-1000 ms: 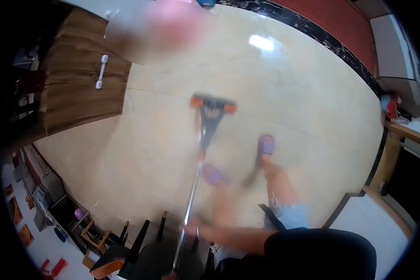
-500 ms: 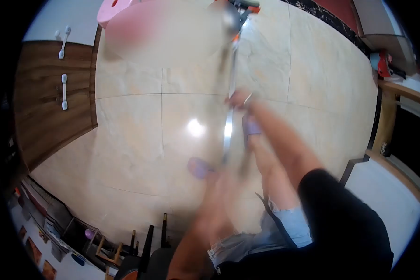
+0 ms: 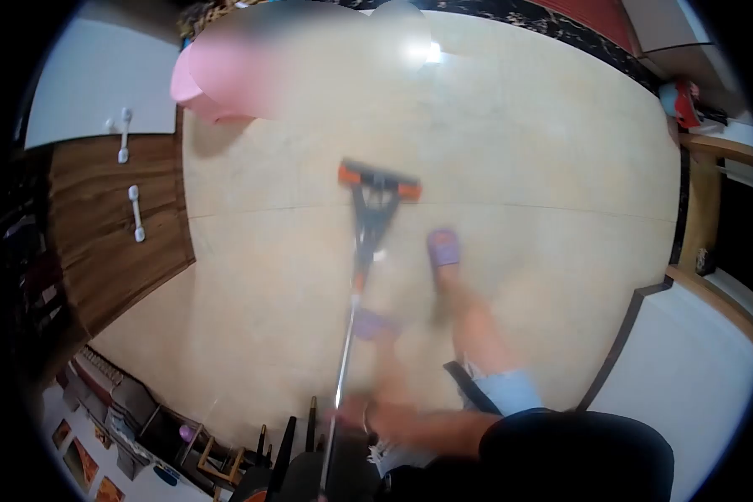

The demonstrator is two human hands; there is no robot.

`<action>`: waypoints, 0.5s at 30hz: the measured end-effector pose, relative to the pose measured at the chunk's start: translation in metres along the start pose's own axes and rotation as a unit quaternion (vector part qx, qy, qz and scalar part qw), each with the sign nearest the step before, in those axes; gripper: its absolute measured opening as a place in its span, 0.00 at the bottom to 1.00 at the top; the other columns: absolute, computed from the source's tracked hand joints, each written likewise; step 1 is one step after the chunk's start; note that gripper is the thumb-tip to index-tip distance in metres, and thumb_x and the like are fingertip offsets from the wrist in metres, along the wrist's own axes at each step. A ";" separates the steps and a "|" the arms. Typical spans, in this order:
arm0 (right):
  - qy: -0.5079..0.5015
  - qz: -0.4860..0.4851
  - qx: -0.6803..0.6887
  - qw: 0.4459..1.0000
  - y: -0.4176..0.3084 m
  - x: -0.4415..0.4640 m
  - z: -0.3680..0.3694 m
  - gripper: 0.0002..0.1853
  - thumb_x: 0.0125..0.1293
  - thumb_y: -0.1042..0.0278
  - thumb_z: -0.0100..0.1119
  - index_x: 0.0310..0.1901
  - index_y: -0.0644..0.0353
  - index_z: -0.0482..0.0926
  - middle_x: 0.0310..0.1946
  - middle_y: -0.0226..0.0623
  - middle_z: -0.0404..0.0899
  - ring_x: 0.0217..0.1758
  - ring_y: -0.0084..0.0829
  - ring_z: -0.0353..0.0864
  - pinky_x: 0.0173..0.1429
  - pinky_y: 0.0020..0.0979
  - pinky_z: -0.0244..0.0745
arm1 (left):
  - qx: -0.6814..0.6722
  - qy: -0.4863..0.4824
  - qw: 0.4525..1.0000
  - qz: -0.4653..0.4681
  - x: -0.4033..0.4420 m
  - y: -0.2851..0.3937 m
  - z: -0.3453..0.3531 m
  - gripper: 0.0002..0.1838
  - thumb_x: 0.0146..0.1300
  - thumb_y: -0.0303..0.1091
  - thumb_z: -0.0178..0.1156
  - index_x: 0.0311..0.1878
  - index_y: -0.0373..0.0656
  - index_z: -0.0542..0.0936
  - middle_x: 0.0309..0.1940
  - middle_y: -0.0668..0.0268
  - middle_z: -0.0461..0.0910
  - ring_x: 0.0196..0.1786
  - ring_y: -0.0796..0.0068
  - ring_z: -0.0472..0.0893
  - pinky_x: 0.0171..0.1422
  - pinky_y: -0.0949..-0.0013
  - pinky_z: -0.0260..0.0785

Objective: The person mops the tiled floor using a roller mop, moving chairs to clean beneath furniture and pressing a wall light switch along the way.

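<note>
My right hand (image 3: 356, 413), with a band at its wrist, is closed around the silver pole of a sponge mop (image 3: 343, 356) in the lower middle of the head view. From there the pole runs up to a grey, forked mop head (image 3: 379, 186) with orange ends, on the floor in front of my feet. The pole's lower end runs out at the bottom edge of the view. My left hand is out of sight. Motion blurs the right hand and the mop head a little.
I stand on a pale tiled floor (image 3: 544, 276) in purple slippers (image 3: 443, 248). At the upper left is a pink plastic item (image 3: 213, 84), partly blurred. Cabinets with white latches (image 3: 136, 214) line the left; dark chair legs (image 3: 283, 452) stick up at the bottom.
The mop head has come from the far edge back toward my feet and to the left. My right hand has drawn down toward my body with the pole. My left hand has left the view.
</note>
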State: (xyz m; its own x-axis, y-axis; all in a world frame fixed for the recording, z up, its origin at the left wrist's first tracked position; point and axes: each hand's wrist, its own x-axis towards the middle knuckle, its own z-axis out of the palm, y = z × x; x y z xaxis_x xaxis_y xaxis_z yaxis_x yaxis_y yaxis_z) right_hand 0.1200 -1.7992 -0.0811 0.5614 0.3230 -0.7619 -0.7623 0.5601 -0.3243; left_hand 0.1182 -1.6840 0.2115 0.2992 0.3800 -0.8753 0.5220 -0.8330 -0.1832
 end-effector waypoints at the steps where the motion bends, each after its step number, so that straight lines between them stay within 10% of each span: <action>1: 0.029 -0.015 -0.051 0.998 -0.026 0.029 -0.047 0.08 0.51 0.61 0.60 0.21 0.53 0.80 0.16 0.32 0.76 0.22 0.29 0.75 0.27 0.31 0.70 | -0.008 -0.047 0.993 0.112 0.029 0.032 0.006 0.26 0.65 0.53 0.46 0.22 0.41 0.74 0.14 0.66 0.69 0.18 0.73 0.64 0.23 0.66 0.57; 5: 0.176 -0.139 -0.389 0.894 -0.215 0.113 -0.274 0.10 0.55 0.62 0.54 0.23 0.58 0.80 0.20 0.40 0.79 0.27 0.32 0.80 0.29 0.36 0.72 | -0.107 -0.176 0.975 0.081 0.113 0.273 0.075 0.29 0.65 0.56 0.43 0.14 0.45 0.67 0.08 0.72 0.62 0.10 0.79 0.62 0.15 0.74 0.54; 6: 0.278 -0.115 -0.374 0.877 -0.281 0.088 -0.324 0.10 0.55 0.62 0.55 0.27 0.60 0.79 0.24 0.43 0.79 0.29 0.37 0.80 0.33 0.38 0.73 | -0.101 -0.215 0.935 0.263 0.149 0.317 0.118 0.25 0.66 0.55 0.42 0.20 0.46 0.67 0.12 0.72 0.64 0.15 0.82 0.64 0.17 0.75 0.54; 9: 0.490 -0.179 -0.263 0.811 -0.385 0.066 -0.485 0.21 0.61 0.57 0.51 0.49 0.64 0.68 0.37 0.54 0.77 0.40 0.49 0.78 0.43 0.43 0.73 | -0.214 -0.335 0.876 0.273 0.108 0.463 0.225 0.17 0.67 0.49 0.46 0.28 0.48 0.65 0.16 0.75 0.61 0.18 0.85 0.62 0.20 0.78 0.53; 13: 0.436 -0.042 -0.351 0.828 -0.391 0.013 -0.462 0.26 0.61 0.58 0.49 0.56 0.64 0.58 0.41 0.57 0.75 0.43 0.50 0.77 0.46 0.44 0.72 | -0.197 -0.375 0.858 0.291 0.111 0.441 0.259 0.15 0.66 0.49 0.48 0.30 0.50 0.64 0.17 0.77 0.60 0.18 0.87 0.61 0.20 0.80 0.52; 15: 0.352 0.009 -0.451 0.820 -0.311 0.039 -0.401 0.26 0.60 0.58 0.50 0.54 0.67 0.58 0.40 0.59 0.74 0.43 0.50 0.77 0.47 0.43 0.72 | -0.217 -0.338 0.903 0.151 0.106 0.381 0.194 0.17 0.66 0.52 0.45 0.28 0.50 0.67 0.17 0.77 0.62 0.18 0.85 0.62 0.21 0.78 0.53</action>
State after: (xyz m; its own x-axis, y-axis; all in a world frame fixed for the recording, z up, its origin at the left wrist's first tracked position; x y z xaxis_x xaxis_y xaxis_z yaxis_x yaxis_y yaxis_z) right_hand 0.2502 -2.2667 -0.2342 0.4641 -0.3735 -0.8032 -0.8749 -0.3352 -0.3497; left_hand 0.1934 -2.0390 -0.0380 0.0010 -0.2938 -0.9559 0.8063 -0.5652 0.1745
